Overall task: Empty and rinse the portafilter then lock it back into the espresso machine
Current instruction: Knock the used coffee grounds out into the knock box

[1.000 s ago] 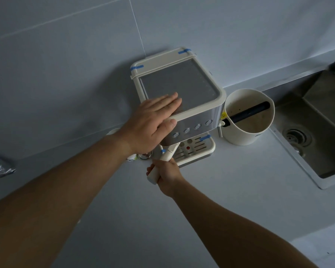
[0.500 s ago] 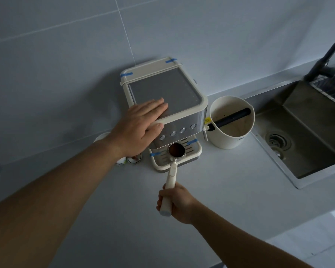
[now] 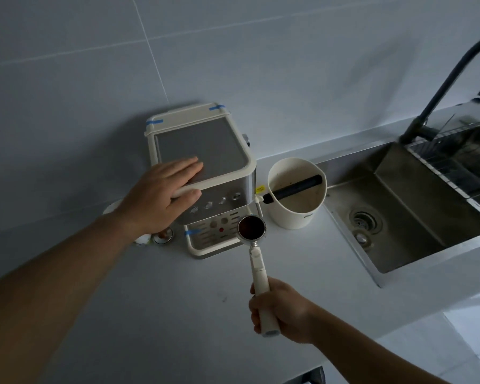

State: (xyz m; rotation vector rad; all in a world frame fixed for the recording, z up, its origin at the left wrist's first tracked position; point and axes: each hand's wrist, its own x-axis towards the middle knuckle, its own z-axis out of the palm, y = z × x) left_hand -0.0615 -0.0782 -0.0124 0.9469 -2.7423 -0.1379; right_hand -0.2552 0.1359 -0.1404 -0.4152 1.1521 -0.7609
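A cream knock box (image 3: 297, 194) is positioned on the pale surface (image 3: 164, 300), beyond and to the right of the right-hand fingers; a dark bar (image 3: 293, 189) is fitted across its opening. A stainless sink (image 3: 416, 217) is recessed into the surface further right, with a round drain (image 3: 365, 220) in its floor. A dark curved faucet (image 3: 449, 81) is mounted behind the sink. A wire rack (image 3: 455, 159) is laid across the far right of the basin. The wall (image 3: 233, 51) behind is tiled.

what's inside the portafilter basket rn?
The portafilter, held by the right hand, faces up with dark brown coffee grounds filling its basket. Anything beneath the grounds is covered.
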